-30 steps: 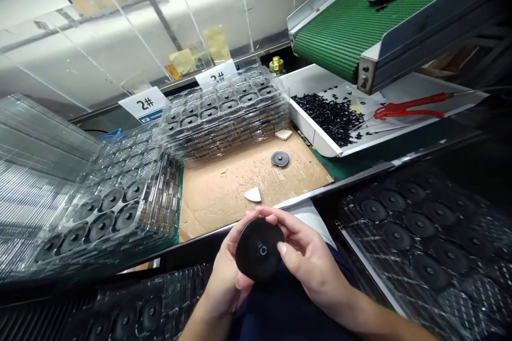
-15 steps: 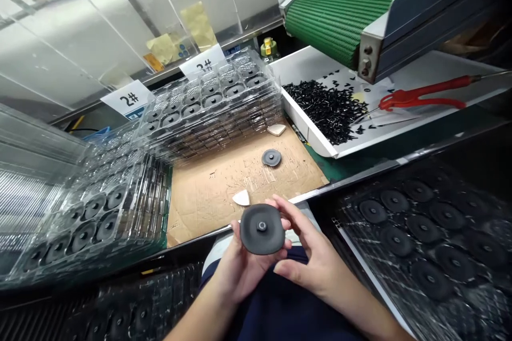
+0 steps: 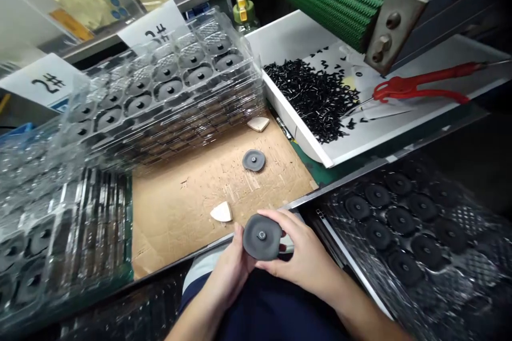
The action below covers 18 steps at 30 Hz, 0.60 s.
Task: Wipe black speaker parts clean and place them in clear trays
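Head view: both hands together at near centre, left hand [image 3: 234,266] and right hand [image 3: 308,261] pinching dark grey disc [image 3: 262,236] by rim, central hub facing up; second disc [image 3: 253,160] on cardboard sheet [image 3: 180,208] farther off; tray of discs [image 3: 400,229] at right

Bright overhead light glares on the clear trays [image 3: 160,85], while the dark, blurred edges bend outward.
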Tool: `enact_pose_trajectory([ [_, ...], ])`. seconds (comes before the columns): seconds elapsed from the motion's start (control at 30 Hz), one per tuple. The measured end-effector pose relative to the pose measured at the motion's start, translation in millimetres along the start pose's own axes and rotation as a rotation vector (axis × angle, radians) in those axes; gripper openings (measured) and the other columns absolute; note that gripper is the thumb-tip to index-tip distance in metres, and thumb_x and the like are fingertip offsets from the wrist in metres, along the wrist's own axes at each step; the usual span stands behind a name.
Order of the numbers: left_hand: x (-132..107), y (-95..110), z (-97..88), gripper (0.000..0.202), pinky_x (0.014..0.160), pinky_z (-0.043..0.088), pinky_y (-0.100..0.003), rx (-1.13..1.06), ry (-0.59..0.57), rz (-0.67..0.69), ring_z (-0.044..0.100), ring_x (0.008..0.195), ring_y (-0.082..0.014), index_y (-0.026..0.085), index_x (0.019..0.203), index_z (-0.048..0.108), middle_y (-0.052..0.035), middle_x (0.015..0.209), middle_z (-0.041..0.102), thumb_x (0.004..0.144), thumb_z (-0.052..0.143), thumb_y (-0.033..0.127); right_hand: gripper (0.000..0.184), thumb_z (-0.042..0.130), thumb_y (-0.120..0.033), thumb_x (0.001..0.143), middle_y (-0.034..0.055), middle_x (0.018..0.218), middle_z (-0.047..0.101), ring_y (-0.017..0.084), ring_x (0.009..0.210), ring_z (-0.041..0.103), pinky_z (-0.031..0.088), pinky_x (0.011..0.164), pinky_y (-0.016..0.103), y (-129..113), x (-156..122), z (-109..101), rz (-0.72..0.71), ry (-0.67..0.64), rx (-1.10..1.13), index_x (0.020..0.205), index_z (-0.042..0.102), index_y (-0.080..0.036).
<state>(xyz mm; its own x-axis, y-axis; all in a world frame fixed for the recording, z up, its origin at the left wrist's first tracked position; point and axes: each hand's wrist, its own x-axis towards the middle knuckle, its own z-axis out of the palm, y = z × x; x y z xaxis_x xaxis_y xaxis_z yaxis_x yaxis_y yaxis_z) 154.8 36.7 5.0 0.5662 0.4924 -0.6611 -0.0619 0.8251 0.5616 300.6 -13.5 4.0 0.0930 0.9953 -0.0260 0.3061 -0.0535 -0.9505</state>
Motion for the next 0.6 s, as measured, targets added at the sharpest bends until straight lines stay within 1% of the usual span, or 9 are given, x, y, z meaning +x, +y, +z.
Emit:
enact_pose_trajectory([
  [0.03,4.9,-1.0,-4.4,0.066,0.087,0.047,-0.041,0.048,-0.033,0.005,0.064,0.100,-0.0285,0.019,0.118,0.063,-0.0125,0.112,0.070,0.078,0.046,0.068,0.060,0.077,-0.036,0.067,0.0054,0.116,0.063,0.023,0.108,0.060,0.051,0.091,0.035,6.9,0.8,-3.0,0.005,0.079,-0.085,0.121,0.054,-0.025],
  [0.1,12.8,-1.1,-11.4,0.068,0.083,0.048,-0.039,0.108,-0.091,0.018,0.065,0.099,-0.0278,0.020,0.120,0.062,-0.0131,0.116,0.068,0.073,0.052,0.069,0.056,0.071,-0.041,0.074,0.0066,0.115,0.063,0.023,0.107,0.059,0.050,0.092,0.034,25.2,3.8,-13.6,0.049,0.312,-0.283,0.124,0.051,-0.024],
  [0.17,16.9,2.8,-15.5,0.058,0.083,0.048,-0.037,0.143,-0.088,0.010,0.065,0.098,-0.0263,0.019,0.115,0.066,-0.0134,0.114,0.069,0.077,0.055,0.062,0.055,0.063,-0.046,0.080,0.0126,0.117,0.058,0.028,0.112,0.055,0.046,0.095,0.042,49.7,11.0,-30.9,0.134,0.561,-0.448,0.127,0.048,-0.020],
  [0.23,17.4,10.2,-18.3,0.043,0.085,0.047,-0.037,0.156,-0.042,-0.009,0.064,0.098,-0.0249,0.018,0.108,0.069,-0.0131,0.111,0.070,0.083,0.056,0.050,0.061,0.058,-0.052,0.081,0.0206,0.122,0.050,0.036,0.119,0.046,0.038,0.099,0.054,77.7,22.5,-51.1,0.204,0.722,-0.547,0.127,0.047,-0.014],
  [0.33,14.3,22.5,-25.2,0.031,0.083,0.047,-0.034,0.098,0.012,-0.011,0.065,0.095,-0.0225,0.018,0.102,0.071,-0.0120,0.107,0.072,0.082,0.062,0.041,0.066,0.055,-0.060,0.079,0.0259,0.125,0.045,0.043,0.123,0.037,0.030,0.100,0.062,112.7,40.7,-72.4,0.227,0.799,-0.654,0.120,0.052,-0.009],
  [0.4,10.9,28.8,-32.9,0.029,0.081,0.047,-0.032,0.057,0.032,0.007,0.065,0.093,-0.0212,0.018,0.100,0.072,-0.0114,0.106,0.073,0.081,0.064,0.039,0.064,0.052,-0.061,0.081,0.0262,0.127,0.044,0.045,0.124,0.035,0.027,0.101,0.064,121.5,45.9,-72.4,0.207,0.813,-0.700,0.119,0.053,-0.009],
  [0.47,6.9,32.9,-42.1,0.029,0.083,0.046,-0.032,0.040,0.041,0.022,0.064,0.094,-0.0210,0.019,0.100,0.071,-0.0108,0.106,0.072,0.081,0.063,0.039,0.059,0.047,-0.056,0.086,0.0260,0.129,0.042,0.044,0.126,0.033,0.026,0.100,0.065,115.5,43.4,-60.0,0.177,0.848,-0.733,0.122,0.051,-0.010],
  [0.53,2.3,35.0,-51.4,0.029,0.084,0.045,-0.033,0.030,0.044,0.023,0.064,0.095,-0.0211,0.020,0.101,0.071,-0.0102,0.107,0.072,0.082,0.063,0.040,0.047,0.041,-0.046,0.091,0.0242,0.124,0.046,0.040,0.122,0.039,0.030,0.098,0.063,98.5,37.7,-39.5,0.132,0.850,-0.748,0.123,0.050,-0.012],
  [0.6,-2.6,35.6,-59.9,0.029,0.085,0.045,-0.034,0.032,0.026,0.018,0.063,0.097,-0.0215,0.020,0.102,0.071,-0.0103,0.108,0.071,0.082,0.062,0.039,0.034,0.040,-0.037,0.093,0.0177,0.112,0.057,0.033,0.112,0.051,0.037,0.097,0.055,78.0,37.7,-17.6,0.070,0.740,-0.738,0.116,0.057,-0.018],
])
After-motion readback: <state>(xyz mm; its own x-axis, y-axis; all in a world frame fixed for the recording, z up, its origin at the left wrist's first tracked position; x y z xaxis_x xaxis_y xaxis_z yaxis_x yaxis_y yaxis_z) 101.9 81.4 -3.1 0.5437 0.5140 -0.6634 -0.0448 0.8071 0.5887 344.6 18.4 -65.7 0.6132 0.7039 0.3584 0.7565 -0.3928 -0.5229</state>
